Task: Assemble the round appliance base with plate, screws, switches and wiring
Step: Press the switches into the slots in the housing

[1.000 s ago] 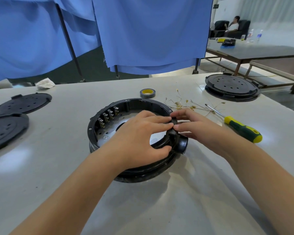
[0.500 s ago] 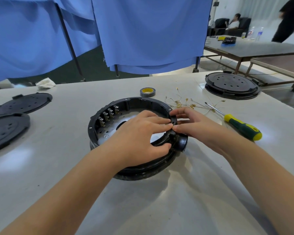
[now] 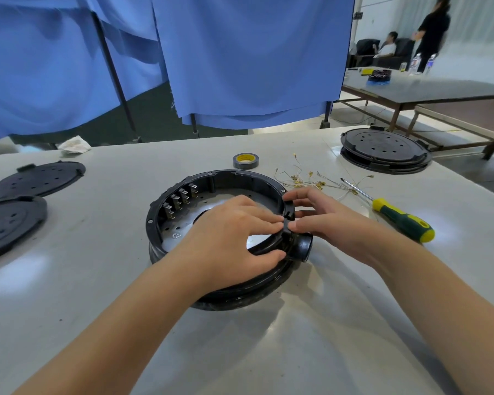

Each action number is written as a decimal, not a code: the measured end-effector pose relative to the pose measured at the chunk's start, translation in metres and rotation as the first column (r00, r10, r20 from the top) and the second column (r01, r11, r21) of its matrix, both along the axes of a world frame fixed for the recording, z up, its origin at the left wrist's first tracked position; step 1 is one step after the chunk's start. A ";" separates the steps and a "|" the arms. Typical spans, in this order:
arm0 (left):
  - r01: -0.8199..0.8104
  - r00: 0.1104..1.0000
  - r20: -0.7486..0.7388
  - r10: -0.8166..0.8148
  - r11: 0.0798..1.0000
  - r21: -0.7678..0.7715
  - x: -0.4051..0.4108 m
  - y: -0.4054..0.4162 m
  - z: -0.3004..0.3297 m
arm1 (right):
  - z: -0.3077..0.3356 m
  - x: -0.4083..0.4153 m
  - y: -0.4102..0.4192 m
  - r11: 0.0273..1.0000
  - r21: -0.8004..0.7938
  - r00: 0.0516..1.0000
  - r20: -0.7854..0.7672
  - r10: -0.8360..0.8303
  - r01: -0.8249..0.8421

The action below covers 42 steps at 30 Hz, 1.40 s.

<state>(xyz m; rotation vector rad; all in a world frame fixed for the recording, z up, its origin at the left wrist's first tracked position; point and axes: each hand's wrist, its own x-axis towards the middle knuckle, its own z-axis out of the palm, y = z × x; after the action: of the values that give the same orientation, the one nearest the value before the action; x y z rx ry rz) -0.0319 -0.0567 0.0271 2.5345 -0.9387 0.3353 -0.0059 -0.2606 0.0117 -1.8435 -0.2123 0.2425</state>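
Note:
A round black appliance base (image 3: pixel 183 183) lies in the middle of the table, open side up, with a metal plate (image 3: pixel 183 220) inside and a row of switches (image 3: pixel 180 199) along its far-left wall. A short black round socket (image 3: pixel 303 246) juts from its right rim. My left hand (image 3: pixel 228 238) reaches over the base, fingers and thumb curled round the right rim by the socket. My right hand (image 3: pixel 322 215) comes from the right and pinches a small black piece on that same rim.
Loose wires with brass terminals (image 3: pixel 305 179) lie behind the base, a roll of tape (image 3: pixel 246 161) beyond them. A green-yellow screwdriver (image 3: pixel 402 220) lies at the right. Black round covers (image 3: pixel 37 178) sit at the left, a closed base (image 3: pixel 382 151) at the far right.
Both hands stay at the right rim with only slight finger shifts. A person in black has walked into view in the far background.

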 end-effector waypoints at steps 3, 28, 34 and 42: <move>0.010 1.000 -0.010 -0.010 1.000 0.027 0.001 -0.001 0.002 | 0.000 0.001 0.000 1.000 -0.010 1.000 0.003 -0.005 0.005; -0.130 0.988 -0.092 0.123 0.989 -0.065 0.008 -0.034 -0.007 | -0.019 0.071 -0.040 0.622 -0.637 0.890 0.350 -0.293 0.456; -0.131 0.981 -0.152 0.119 0.989 -0.075 0.016 -0.038 0.002 | -0.018 0.076 -0.024 0.497 -0.711 0.864 0.358 -0.354 0.498; -0.220 0.973 -0.078 0.218 0.975 -0.029 0.029 0.020 0.003 | -0.017 0.074 -0.021 0.493 -0.668 0.814 0.323 -0.482 0.558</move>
<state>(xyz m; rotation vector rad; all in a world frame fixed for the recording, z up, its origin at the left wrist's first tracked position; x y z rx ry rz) -0.0025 -0.0364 0.0303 2.6012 -0.6198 0.3174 0.0681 -0.2816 -0.0050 -2.6446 0.4832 -0.2461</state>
